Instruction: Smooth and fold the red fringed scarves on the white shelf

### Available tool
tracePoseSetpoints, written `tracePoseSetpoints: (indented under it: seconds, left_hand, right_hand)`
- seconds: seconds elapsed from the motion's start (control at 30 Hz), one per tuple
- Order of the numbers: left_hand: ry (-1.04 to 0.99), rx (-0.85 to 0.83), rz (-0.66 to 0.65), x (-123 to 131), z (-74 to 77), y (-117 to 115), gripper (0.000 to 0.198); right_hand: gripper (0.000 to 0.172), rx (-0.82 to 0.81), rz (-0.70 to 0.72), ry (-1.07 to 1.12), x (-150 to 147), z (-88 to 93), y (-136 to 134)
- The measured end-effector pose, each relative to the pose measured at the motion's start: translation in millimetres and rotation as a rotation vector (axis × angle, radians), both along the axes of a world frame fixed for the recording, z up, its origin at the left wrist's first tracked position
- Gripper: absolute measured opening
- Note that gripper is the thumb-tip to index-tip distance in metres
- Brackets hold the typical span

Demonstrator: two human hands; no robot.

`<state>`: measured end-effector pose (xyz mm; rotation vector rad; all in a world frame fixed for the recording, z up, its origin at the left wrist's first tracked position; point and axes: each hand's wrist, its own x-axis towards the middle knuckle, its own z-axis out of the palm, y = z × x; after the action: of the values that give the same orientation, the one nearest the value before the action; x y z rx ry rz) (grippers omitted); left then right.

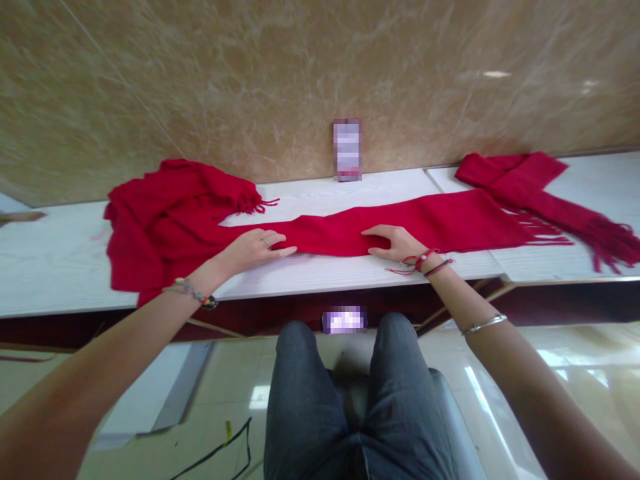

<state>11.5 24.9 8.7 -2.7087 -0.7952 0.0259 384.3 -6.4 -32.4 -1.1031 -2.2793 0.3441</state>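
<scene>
A long red scarf lies stretched sideways across the white tabletop, its fringe at the right end and a bunched heap of its cloth at the left. On the near edge of the flat middle part rests my left hand, fingers extended and thumb apart. Farther right, my right hand touches the same strip, thumb and fingers spread in a curve with red cloth showing between them. A second red scarf piece, folded over and fringed, lies at the right; its fringe hangs towards the near edge.
A blurred upright phone-like object leans on the brown marble wall behind the white table. Another blurred bright screen shows below the table edge, near my knees. A pale panel and a dark strap lie on the floor.
</scene>
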Motion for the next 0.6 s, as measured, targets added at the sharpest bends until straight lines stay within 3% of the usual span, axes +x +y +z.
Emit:
tracePoseSetpoints:
  seconds: [0.23,0.37,0.5,0.6]
  left_hand:
    - [-0.310,-0.162,0.278,-4,15.2,7,0.042]
    - [-0.300,-0.269,0.386,8,15.5,14,0.042]
    - [-0.190,-0.111,0.465,26,4.9,13,0.046]
    - [-0.177,0.090,0.434,39,-2.6,11,0.045]
  right_hand:
    - [0.034,-0.021,-0.026,-0.007,1,0.8,3]
    - [0.033,-0.042,0.026,0.025,2,2.7,2]
    - [0.041,-0.075,0.080,0.033,4,5.3,1]
    - [0.048,-0.071,0.113,0.018,6,4.5,2]
